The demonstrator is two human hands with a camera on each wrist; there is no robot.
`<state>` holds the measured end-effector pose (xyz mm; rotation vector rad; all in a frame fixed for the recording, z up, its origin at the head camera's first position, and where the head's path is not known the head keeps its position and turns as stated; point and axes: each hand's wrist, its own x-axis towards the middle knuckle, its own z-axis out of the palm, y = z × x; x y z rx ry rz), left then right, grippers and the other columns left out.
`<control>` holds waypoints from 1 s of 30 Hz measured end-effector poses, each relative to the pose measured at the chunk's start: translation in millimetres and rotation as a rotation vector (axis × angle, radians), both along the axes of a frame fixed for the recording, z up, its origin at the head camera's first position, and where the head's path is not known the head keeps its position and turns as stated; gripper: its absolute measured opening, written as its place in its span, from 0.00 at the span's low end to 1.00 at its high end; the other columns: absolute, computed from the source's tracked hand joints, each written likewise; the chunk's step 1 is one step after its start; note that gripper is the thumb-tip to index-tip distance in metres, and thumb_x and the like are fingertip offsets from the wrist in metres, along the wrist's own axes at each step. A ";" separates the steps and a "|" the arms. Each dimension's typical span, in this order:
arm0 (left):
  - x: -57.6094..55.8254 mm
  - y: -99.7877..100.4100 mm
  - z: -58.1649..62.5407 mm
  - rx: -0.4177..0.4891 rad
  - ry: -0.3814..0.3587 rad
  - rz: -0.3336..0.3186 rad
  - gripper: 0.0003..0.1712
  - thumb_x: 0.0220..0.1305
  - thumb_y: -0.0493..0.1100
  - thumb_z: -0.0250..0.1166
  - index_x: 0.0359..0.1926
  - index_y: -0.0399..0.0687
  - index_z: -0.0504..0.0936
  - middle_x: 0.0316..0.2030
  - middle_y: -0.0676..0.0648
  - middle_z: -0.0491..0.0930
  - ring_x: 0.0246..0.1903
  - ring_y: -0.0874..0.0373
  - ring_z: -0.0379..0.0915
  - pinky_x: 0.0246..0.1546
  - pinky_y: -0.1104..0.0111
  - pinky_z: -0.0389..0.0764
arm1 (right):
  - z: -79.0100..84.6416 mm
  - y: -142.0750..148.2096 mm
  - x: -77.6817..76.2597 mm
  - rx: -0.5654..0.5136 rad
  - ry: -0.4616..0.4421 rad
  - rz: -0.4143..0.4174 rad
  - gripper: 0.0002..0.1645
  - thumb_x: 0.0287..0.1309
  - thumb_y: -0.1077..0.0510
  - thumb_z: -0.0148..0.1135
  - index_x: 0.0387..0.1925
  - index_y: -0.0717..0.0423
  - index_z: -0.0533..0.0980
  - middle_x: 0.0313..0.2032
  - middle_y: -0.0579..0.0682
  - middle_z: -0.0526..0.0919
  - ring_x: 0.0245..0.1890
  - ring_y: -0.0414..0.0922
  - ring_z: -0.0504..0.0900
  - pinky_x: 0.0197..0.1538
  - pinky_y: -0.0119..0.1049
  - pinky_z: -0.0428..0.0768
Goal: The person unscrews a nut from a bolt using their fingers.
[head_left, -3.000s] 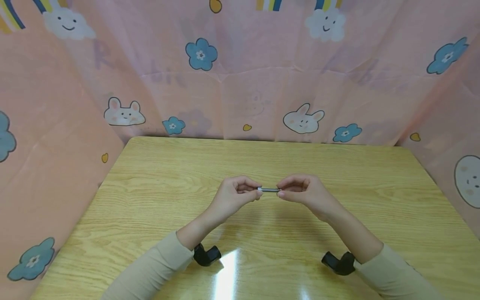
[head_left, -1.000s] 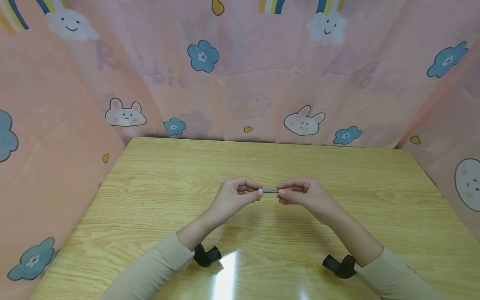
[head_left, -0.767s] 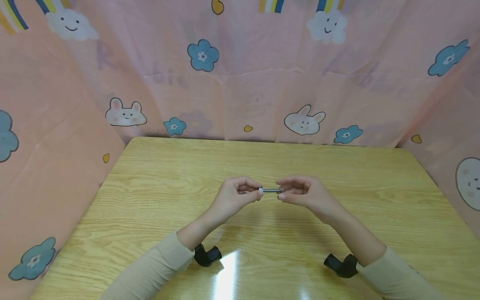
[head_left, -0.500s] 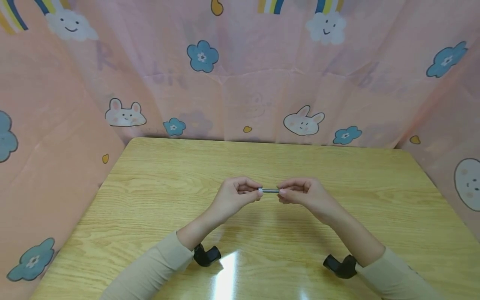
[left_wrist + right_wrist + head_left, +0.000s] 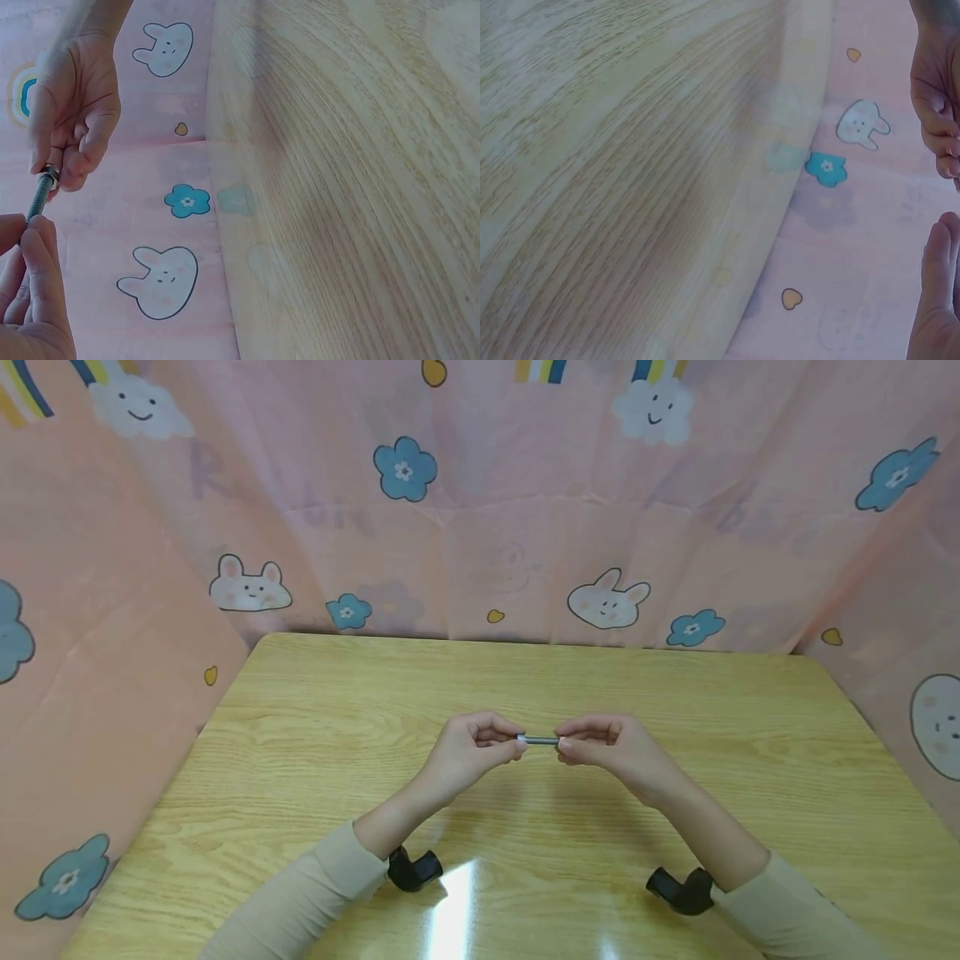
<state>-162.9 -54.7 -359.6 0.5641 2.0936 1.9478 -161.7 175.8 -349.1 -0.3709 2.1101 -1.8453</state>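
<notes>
A metal bolt (image 5: 542,741) with a threaded shaft is held level above the table, between both hands. My left hand (image 5: 463,756) pinches its left end between thumb and fingers, which hide that end. At the other end, the thumb and fingers of my right hand (image 5: 622,753) pinch a nut. Seen from the left wrist, the thread of the bolt (image 5: 36,199) shows between the hands, and the shiny nut (image 5: 51,175) sits around the shaft at the right fingertips. In the right wrist view both hands are cut by the edge and the bolt is out of sight.
Below the hands lies a wood-grain table (image 5: 337,693) with a bright light reflection near its front. A pink printed cloth (image 5: 495,527) stands behind and along both sides. Black wrist cameras (image 5: 414,870) hang at the sleeve cuffs, close above the tabletop.
The right fingers pinched the bolt's right end, spread apart there about 0.8 s ago, and pinch it again now. The left hand has kept its hold and place.
</notes>
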 end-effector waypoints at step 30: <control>0.0 0.3 0.7 -0.014 0.006 0.007 0.10 0.59 0.36 0.64 0.42 0.36 0.81 0.35 0.40 0.83 0.34 0.52 0.81 0.39 0.65 0.80 | -1.0 1.3 -0.6 0.002 -0.009 0.015 0.14 0.57 0.63 0.62 0.44 0.67 0.76 0.34 0.51 0.83 0.35 0.43 0.83 0.43 0.36 0.80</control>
